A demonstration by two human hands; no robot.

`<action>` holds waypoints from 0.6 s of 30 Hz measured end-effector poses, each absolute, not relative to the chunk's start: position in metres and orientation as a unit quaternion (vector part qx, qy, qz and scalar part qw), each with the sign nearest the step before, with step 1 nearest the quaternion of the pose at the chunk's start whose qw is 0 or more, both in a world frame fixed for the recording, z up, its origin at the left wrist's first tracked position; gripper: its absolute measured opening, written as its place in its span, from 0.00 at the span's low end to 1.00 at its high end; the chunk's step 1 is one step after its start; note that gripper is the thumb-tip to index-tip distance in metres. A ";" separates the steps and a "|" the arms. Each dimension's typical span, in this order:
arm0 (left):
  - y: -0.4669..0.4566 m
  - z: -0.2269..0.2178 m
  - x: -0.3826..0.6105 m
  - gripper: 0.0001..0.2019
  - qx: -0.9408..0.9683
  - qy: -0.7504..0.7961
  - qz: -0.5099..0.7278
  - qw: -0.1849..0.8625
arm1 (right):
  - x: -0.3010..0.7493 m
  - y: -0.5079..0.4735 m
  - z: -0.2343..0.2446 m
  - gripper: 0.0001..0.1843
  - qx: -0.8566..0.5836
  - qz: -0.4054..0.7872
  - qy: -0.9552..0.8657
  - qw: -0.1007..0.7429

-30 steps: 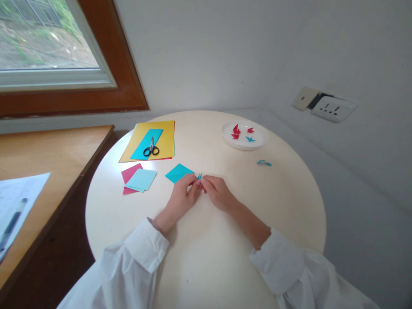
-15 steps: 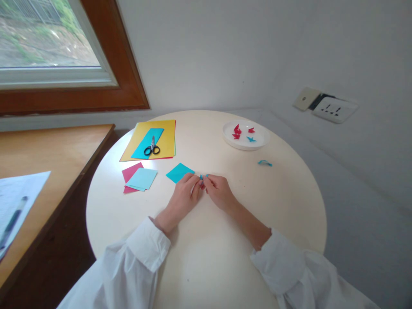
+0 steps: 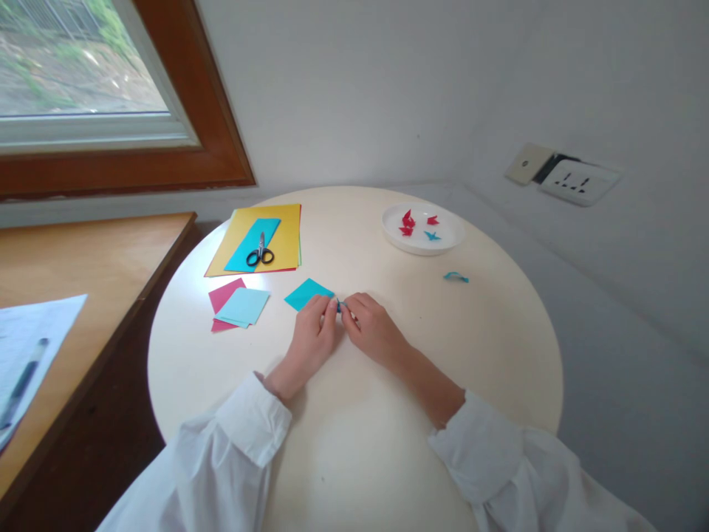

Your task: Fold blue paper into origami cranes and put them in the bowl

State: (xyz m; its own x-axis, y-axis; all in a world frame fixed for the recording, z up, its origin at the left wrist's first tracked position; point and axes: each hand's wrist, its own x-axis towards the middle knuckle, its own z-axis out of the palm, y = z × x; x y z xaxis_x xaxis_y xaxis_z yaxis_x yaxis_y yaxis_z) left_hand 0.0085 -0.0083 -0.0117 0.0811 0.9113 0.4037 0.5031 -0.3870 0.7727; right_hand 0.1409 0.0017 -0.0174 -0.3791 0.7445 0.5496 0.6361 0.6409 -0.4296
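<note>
Between my fingertips is a small folded piece of blue paper (image 3: 340,305), mostly hidden by the fingers. My left hand (image 3: 314,331) pinches it from the left, and my right hand (image 3: 374,325) pinches it from the right. Just beyond my left fingers lies a flat blue paper square (image 3: 306,292), its near corner covered by the hand. A thin, curved blue paper strip (image 3: 456,277) rests on the table to the right of my right hand. Small red and blue folded paper birds (image 3: 433,236) sit apart in a white round dish (image 3: 392,238) at the back right.
Scissors (image 3: 260,253) with black handles lie on a blue sheet (image 3: 241,252) over yellow paper (image 3: 288,240). Nearer are light blue squares (image 3: 245,304) on pink ones (image 3: 224,295). A wooden desk (image 3: 105,258) with a pen (image 3: 23,384) adjoins the white round table (image 3: 354,458).
My hands have shifted slightly left with the folded blue paper, and the fingers have turned it. The view has moved a little; the other things lie as before.
</note>
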 end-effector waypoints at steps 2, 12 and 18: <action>-0.008 -0.012 0.009 0.16 0.687 0.507 0.460 0.243 | 0.141 0.002 -0.017 0.14 -0.424 0.081 -0.820 0.376; -0.007 -0.012 0.008 0.12 0.673 0.519 0.473 0.233 | 0.138 0.000 -0.013 0.10 -0.466 0.187 -0.714 0.489; -0.009 -0.008 0.010 0.14 0.647 0.523 0.496 0.248 | 0.132 -0.002 -0.011 0.12 -0.473 0.298 -0.622 0.548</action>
